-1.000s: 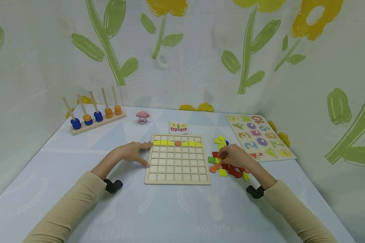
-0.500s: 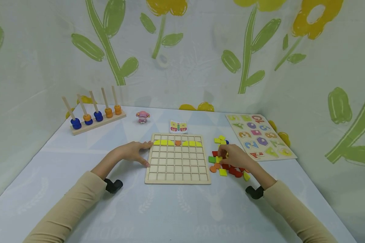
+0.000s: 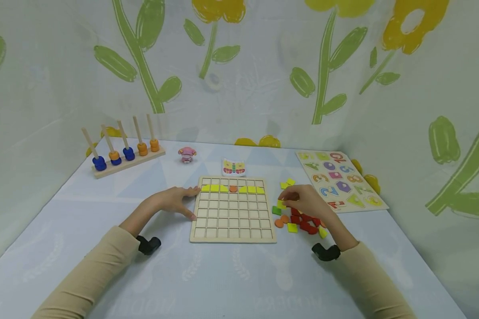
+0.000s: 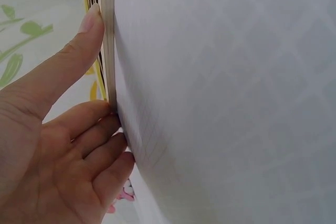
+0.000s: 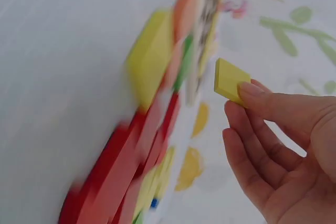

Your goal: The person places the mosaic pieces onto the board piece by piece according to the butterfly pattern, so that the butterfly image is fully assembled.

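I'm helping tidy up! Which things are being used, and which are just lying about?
Being used:
- grid board
- pinched yellow square
- loose pieces
- probably the picture card, as a pattern

Seemingly just lying about:
- peg stand
- pink figure
- number puzzle

The pale wooden grid board (image 3: 233, 223) lies flat on the desk (image 3: 223, 283), well in from its left and right edges, its second row from the far edge filled by three yellow pieces (image 3: 214, 188) on either side of an orange disc (image 3: 233, 189). A thin, square yellow tile (image 5: 230, 81) is pinched at one corner, tilted and raised off the desk, just beyond the board's right edge.
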Tool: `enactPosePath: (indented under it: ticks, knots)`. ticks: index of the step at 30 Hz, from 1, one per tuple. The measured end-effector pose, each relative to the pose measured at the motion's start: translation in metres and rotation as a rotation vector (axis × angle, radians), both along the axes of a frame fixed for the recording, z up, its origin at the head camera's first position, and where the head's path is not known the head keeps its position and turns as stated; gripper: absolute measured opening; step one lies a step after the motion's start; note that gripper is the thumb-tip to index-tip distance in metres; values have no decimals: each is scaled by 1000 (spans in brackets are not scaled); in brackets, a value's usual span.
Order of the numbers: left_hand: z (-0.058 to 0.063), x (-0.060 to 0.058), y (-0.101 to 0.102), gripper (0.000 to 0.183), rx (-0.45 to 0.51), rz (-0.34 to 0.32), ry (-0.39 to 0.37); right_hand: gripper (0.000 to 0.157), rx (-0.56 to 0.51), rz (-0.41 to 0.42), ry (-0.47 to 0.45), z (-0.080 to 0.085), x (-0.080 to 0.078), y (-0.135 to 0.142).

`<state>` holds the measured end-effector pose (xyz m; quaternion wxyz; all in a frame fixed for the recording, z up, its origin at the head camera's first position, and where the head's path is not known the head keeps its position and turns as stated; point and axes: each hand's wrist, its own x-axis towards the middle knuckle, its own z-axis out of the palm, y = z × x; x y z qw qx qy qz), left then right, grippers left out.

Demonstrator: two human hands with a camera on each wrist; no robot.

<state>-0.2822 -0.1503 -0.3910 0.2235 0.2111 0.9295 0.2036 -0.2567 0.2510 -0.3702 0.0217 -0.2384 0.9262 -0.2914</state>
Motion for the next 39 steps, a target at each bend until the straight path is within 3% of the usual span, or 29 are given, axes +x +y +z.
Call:
enactPosePath:
  ticks: [5, 12, 19, 29, 39]
  knots:
    - [1, 0, 0, 100, -2, 0, -3, 12, -67, 40, 23, 3, -1, -24]
    - [0, 1, 1, 99, -14, 4, 4, 12, -84, 97, 17, 9, -7, -66]
    - [0, 1, 0, 99, -6, 0, 10, 12, -139, 118, -31, 3, -18, -101]
    - [-2, 0, -2, 100, -1, -5, 2, 9, -113, 123, -69, -15, -35, -153]
    - [3, 1, -3, 99, 16, -23, 9, 8, -75, 115, -97, -16, -53, -190]
